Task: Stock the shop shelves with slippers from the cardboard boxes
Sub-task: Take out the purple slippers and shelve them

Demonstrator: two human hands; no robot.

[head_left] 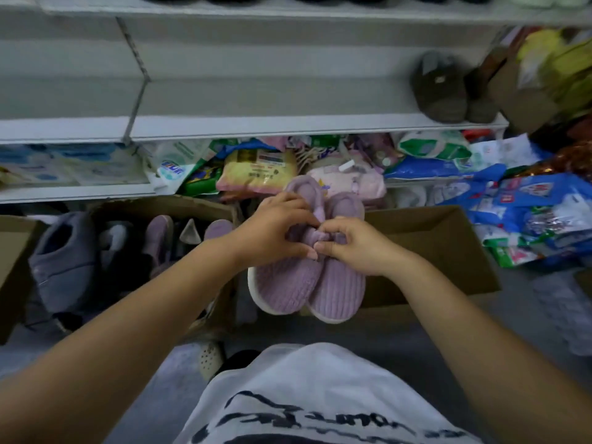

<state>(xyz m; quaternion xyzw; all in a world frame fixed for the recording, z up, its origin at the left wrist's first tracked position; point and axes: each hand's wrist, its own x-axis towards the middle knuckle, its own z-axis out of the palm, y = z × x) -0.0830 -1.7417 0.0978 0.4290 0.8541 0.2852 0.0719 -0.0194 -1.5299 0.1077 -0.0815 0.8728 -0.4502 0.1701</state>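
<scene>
A pair of purple ribbed slippers [307,286] with white soles hangs in front of me, toes toward me, held side by side. My left hand [275,229] grips the left slipper's opening. My right hand [355,243] pinches the fabric where the two slippers meet. Below them is an open cardboard box [442,238]. To the left, another cardboard box [179,206] holds more purple slippers [160,238] and grey slippers [67,261]. The white middle shelf [288,126] carries a pair of brown slippers [442,88] at its right end.
The lower shelf [73,190] is crammed with packaged goods [259,169]. Blue and green packets [528,213] spill over the floor at the right. A brown box with yellow bags [544,72] stands at the far right. Dark shoes line the top shelf.
</scene>
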